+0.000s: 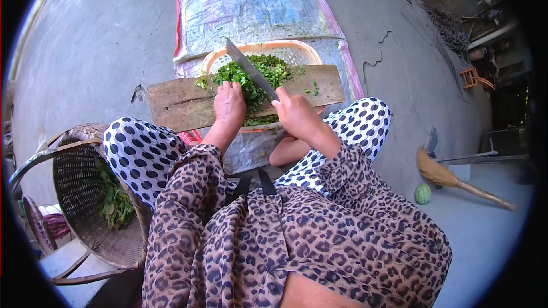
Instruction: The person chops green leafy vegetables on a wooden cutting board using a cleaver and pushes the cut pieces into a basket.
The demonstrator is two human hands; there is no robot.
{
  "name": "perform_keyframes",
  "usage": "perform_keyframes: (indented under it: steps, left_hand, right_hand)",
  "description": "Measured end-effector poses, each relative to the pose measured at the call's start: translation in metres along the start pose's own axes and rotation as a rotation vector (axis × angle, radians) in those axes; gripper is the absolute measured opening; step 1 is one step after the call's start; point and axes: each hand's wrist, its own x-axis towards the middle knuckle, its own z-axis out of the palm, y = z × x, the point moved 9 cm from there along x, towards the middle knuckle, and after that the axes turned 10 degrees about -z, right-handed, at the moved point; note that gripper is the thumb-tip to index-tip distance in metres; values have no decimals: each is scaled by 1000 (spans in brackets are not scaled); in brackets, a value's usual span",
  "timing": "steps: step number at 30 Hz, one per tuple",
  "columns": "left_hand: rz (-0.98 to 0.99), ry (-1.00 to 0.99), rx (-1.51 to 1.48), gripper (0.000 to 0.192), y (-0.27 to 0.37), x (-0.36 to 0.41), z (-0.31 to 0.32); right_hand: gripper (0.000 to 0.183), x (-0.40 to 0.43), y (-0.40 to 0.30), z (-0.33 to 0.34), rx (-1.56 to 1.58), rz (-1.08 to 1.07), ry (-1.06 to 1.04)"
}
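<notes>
A wooden board (180, 102) lies across the top of an oval plastic basket (295, 45) with an orange rim. Chopped leafy greens (274, 67) are heaped on the board, and some show in the basket below its near edge. My left hand (231, 102) presses on the greens at their left side, fingers curled over them. In my right hand (295, 109) is the handle of a large knife (250, 68). Its blade slants up to the left over the pile, close to my left fingers. Whether the edge touches the board cannot be seen.
Under the basket a woven plastic sheet (257, 4) covers the cracked concrete floor (107, 51). At my left leans a wicker basket (81, 188) with leafy greens (113, 196) inside. A straw broom (441, 173) and a small striped melon (423, 193) lie at my right.
</notes>
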Motion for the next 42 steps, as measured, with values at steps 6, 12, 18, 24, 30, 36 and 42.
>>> perform_keyframes:
  steps: [6,12,18,24,30,36,42]
  left_hand:
    - [-31,-25,5,15,3,1,0]
    - [10,-21,151,17,10,-2,7]
    - [51,6,276,16,13,-4,18]
    - [39,1,204,22,17,-5,14]
    - [95,22,294,30,21,-14,6]
    - [135,109,347,35,19,-15,11]
    - [100,94,333,34,16,-12,14]
  right_hand:
    - [21,-18,-6,17,-123,-31,-107]
    - [51,-21,-24,29,-240,-42,-349]
    - [42,-14,-16,43,-253,-22,-389]
    - [17,32,8,65,-189,-72,-224]
    - [16,57,26,68,-193,-62,-124]
    - [18,40,28,46,-75,-60,-87]
    - [17,1,-14,13,-172,-66,-214]
